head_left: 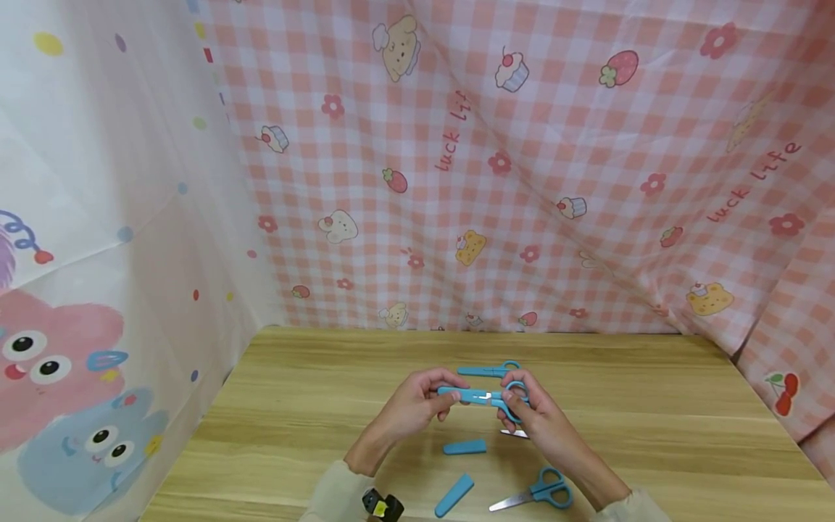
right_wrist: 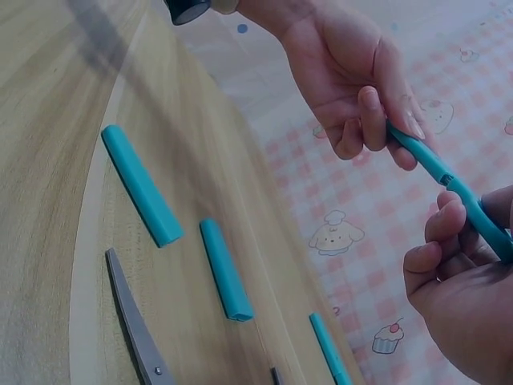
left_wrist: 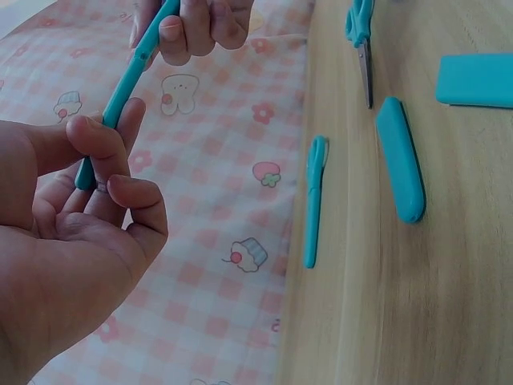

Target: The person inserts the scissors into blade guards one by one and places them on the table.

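Observation:
Above the table, my left hand (head_left: 412, 400) pinches the far end of a blue blade cover (head_left: 468, 395). My right hand (head_left: 540, 415) grips the blue handle loops of a pair of scissors (head_left: 506, 413) whose blades sit inside that cover. Seen edge-on in the left wrist view, the cover (left_wrist: 122, 95) and handle form one slanted line between both hands. In the right wrist view the cover (right_wrist: 421, 154) meets the handle at a small notch. Fingers hide part of the loops.
Covered blue scissors (head_left: 479, 371) lie behind the hands. Two loose covers, one (head_left: 464, 447) nearer the hands and another (head_left: 454, 496) in front, rest on the wooden table (head_left: 274, 420). Bare scissors (head_left: 544, 494) lie front right; another blade (head_left: 514, 433) shows partly under my right hand.

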`<state>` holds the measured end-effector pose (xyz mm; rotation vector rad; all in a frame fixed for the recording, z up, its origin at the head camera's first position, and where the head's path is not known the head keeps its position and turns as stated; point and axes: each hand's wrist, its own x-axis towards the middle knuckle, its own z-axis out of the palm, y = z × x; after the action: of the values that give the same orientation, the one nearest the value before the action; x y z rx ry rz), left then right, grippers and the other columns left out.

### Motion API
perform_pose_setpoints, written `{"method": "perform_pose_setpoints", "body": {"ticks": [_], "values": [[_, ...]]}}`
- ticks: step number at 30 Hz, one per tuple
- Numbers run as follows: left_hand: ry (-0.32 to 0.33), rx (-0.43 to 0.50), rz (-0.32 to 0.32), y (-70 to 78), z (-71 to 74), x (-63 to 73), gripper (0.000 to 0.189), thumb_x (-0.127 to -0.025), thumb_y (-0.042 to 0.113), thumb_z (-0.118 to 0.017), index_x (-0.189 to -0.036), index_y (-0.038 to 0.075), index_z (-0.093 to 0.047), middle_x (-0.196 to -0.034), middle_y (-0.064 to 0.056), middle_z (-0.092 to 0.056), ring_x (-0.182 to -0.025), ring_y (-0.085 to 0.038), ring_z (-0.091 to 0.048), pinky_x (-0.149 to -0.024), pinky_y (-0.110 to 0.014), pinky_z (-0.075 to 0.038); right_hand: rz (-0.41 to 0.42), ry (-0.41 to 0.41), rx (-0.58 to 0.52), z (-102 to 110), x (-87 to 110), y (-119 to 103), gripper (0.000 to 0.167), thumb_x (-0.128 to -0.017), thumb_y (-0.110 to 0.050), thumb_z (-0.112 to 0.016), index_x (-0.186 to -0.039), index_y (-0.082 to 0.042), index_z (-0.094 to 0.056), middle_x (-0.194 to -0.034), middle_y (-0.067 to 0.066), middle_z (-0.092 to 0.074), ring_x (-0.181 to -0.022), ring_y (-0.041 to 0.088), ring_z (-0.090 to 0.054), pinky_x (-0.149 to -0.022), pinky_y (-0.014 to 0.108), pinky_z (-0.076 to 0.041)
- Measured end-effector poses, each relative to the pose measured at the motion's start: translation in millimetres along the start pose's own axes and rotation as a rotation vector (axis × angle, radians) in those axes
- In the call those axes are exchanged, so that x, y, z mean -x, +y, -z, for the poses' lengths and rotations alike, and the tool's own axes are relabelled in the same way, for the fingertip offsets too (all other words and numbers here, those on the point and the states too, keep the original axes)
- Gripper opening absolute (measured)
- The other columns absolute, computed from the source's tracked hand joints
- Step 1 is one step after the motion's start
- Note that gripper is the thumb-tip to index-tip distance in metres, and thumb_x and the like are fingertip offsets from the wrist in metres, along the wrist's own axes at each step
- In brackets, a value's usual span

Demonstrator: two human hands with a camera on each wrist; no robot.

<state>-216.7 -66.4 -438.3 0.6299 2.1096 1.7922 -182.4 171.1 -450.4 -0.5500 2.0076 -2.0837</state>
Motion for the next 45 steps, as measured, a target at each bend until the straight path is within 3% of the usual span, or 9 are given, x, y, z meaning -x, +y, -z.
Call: {"method": "perform_pose_setpoints", "body": {"ticks": [8, 19, 23, 35, 45], "values": [[0.008, -0.005, -0.002, -1.2, -0.2, 0.6, 0.015, -0.097, 0.004, -0.061, -0.11, 0.005, -0.069, -0.087, -0.003, -0.067, -0.063, -0.01, -0.053, -0.05, -0.017, -0.035, -0.057, 0.044, 0.0, -2.6, -0.3, 1.9, 0.007, -0.107, -0.021, -0.043, -0.113, -0.017, -0.041, -0.086, 0.006, -0.052, -0.069, 0.011, -0.05, -0.066, 0.024, -0.046], [0.008, -0.015, -0.002, -2.6, -0.4, 0.7, 0.014, -0.097, 0.004, -0.061, -0.109, 0.005, -0.069, -0.098, -0.024, -0.068, -0.063, -0.01, -0.052, -0.05, -0.017, -0.034, -0.074, 0.049, 0.021, -5.4, 1.3, 2.7, 0.011, -0.107, -0.022, -0.043, -0.114, -0.015, -0.039, -0.086, 0.007, -0.051, -0.069, 0.011, -0.049, -0.062, 0.02, -0.042], [0.004, -0.014, 0.001, -2.9, -1.4, -0.2, 0.014, -0.097, 0.005, -0.061, -0.109, 0.005, -0.069, -0.092, -0.013, -0.07, -0.062, -0.01, -0.051, -0.05, -0.017, -0.034, -0.054, 0.047, 0.019, -7.0, 1.4, 1.6, 0.011, -0.107, -0.022, -0.044, -0.114, -0.015, -0.039, -0.085, 0.006, -0.052, -0.07, 0.011, -0.049, -0.063, 0.02, -0.042], [0.014, -0.011, 0.017, -0.3, -3.2, 0.3, 0.014, -0.097, 0.005, -0.061, -0.109, 0.006, -0.069, -0.087, -0.003, -0.069, -0.062, -0.01, -0.05, -0.048, -0.017, -0.031, -0.025, 0.059, 0.033, -10.0, 0.5, 3.6, 0.01, -0.107, -0.018, -0.042, -0.114, -0.013, -0.038, -0.084, 0.006, -0.052, -0.068, 0.01, -0.049, -0.062, 0.02, -0.041], [0.012, -0.02, 0.011, -2.4, -3.0, -0.1, 0.014, -0.097, 0.004, -0.061, -0.108, 0.005, -0.069, -0.09, -0.01, -0.071, -0.062, -0.01, -0.051, -0.048, -0.017, -0.032, 0.002, 0.027, 0.031, -8.9, 0.1, 6.1, 0.013, -0.107, -0.023, -0.044, -0.114, -0.014, -0.038, -0.085, 0.008, -0.052, -0.071, 0.011, -0.049, -0.065, 0.022, -0.044]]}}
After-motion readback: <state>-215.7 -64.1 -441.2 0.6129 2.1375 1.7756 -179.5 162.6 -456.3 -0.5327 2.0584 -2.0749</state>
